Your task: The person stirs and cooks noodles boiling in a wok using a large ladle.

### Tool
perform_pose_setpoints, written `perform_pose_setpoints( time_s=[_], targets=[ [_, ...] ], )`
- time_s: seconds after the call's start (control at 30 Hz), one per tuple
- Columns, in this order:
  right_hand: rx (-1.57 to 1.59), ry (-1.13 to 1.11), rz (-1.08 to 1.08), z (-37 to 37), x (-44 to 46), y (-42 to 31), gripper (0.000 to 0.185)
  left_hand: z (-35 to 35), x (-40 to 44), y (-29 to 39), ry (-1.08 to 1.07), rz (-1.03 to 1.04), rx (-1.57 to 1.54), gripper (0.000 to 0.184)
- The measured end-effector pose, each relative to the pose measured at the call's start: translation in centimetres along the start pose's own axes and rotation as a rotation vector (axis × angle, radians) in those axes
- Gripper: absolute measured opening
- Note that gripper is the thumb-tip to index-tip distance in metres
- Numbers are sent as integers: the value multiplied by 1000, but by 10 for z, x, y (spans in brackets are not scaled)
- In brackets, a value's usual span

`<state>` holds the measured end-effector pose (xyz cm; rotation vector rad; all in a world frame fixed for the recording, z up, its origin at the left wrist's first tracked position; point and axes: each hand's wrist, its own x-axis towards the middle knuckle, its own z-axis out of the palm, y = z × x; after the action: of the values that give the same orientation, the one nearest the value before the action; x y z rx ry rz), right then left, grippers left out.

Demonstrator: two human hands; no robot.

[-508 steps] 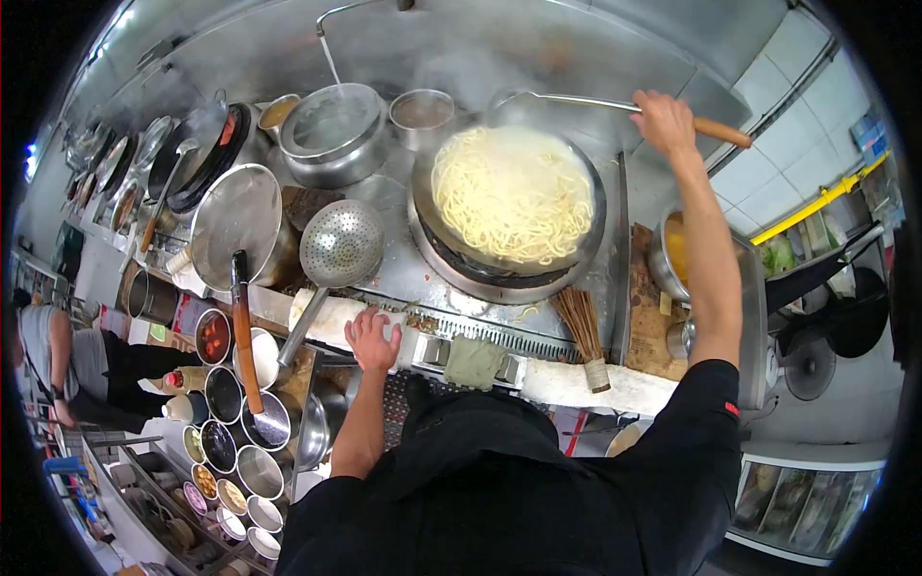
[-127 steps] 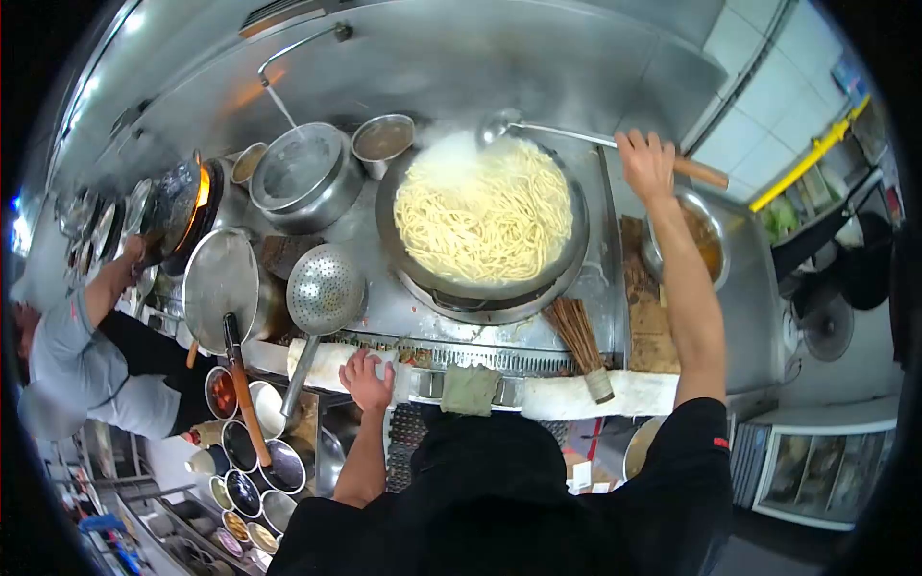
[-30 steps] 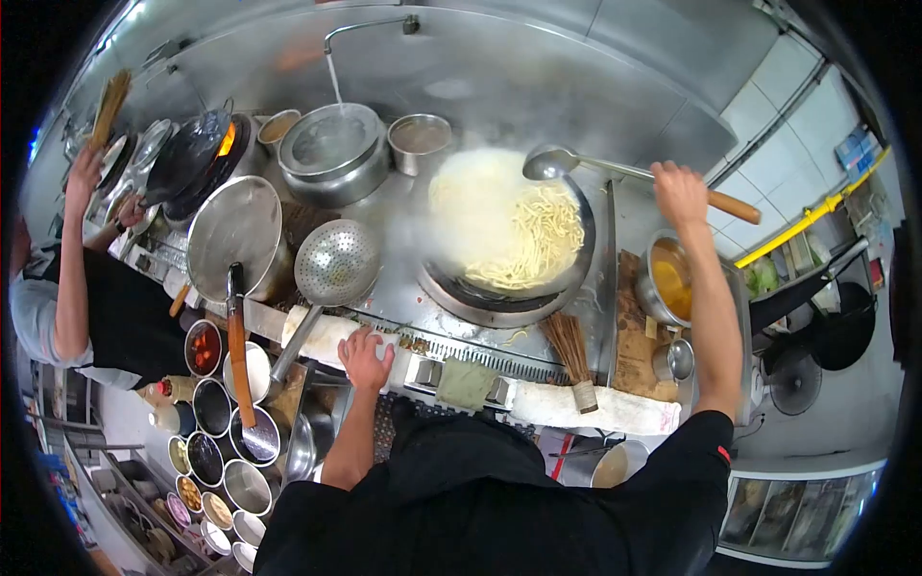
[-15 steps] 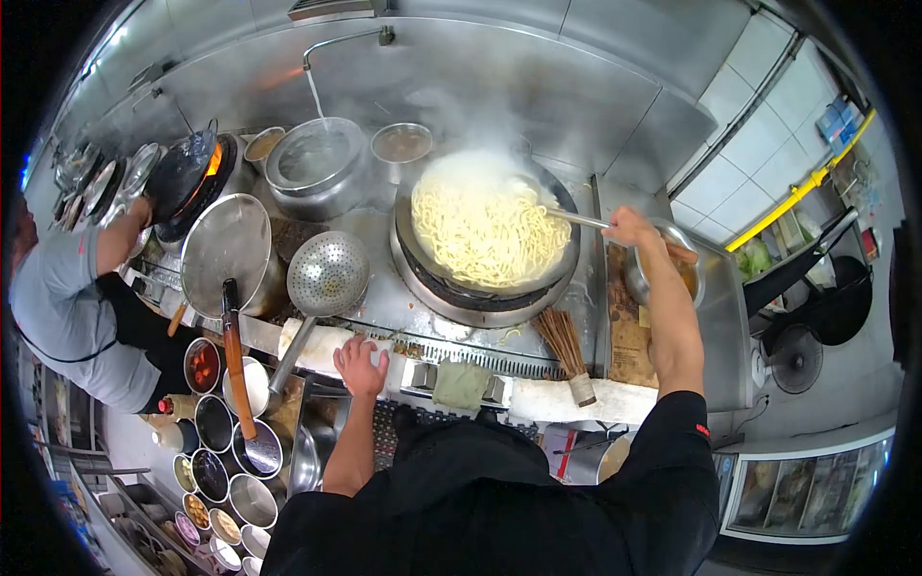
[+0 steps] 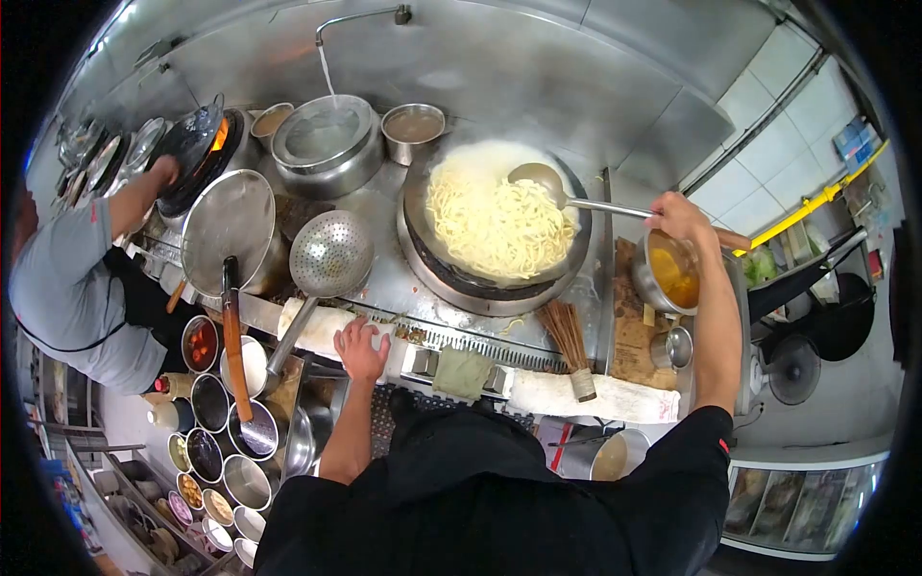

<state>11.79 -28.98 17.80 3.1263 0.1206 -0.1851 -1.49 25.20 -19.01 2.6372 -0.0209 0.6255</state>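
My right hand (image 5: 680,217) is closed around the long handle of a ladle (image 5: 541,180). The ladle's bowl dips into the wok (image 5: 415,213) at the far right of a heap of pale noodles (image 5: 504,228), which sit in whitish liquid. My left hand (image 5: 362,349) has its fingers spread and holds nothing. It rests by the front edge of the stove, beside a rolled white cloth (image 5: 312,338). Close to that hand lies a perforated strainer (image 5: 331,253) with its handle toward me.
A metal bowl of orange-yellow liquid (image 5: 669,274) stands under my right forearm. A bamboo brush (image 5: 567,338) lies at the stove's front. Water runs from a faucet (image 5: 358,18) into a lidded pot (image 5: 336,168). At left, another person (image 5: 72,288) works at a wok above flames.
My right hand has moved right, drawing the ladle toward the wok's right side, and its bowl shows more clearly. Steam over the noodles has thinned. My left hand stays by the stove edge.
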Motion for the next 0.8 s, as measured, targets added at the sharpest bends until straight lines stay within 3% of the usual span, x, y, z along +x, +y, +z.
perform_pose_setpoints(
  time_s=[0.23, 0.4, 0.73, 0.8],
  targets=[
    [-170, 32, 91, -37, -44, -53, 21, -2, 1, 3, -42, -17, 15, 24],
    [-390, 301, -101, -40, -69, -78, 11, -3, 1, 3, -35, -7, 21, 24],
    [-396, 335, -183, 1, -57, -77, 12, -4, 3, 4, -64, -32, 27, 24],
    [-446, 435, -205, 6, -50, -74, 5, -4, 2, 4, -69, -34, 21, 24]
  ],
)
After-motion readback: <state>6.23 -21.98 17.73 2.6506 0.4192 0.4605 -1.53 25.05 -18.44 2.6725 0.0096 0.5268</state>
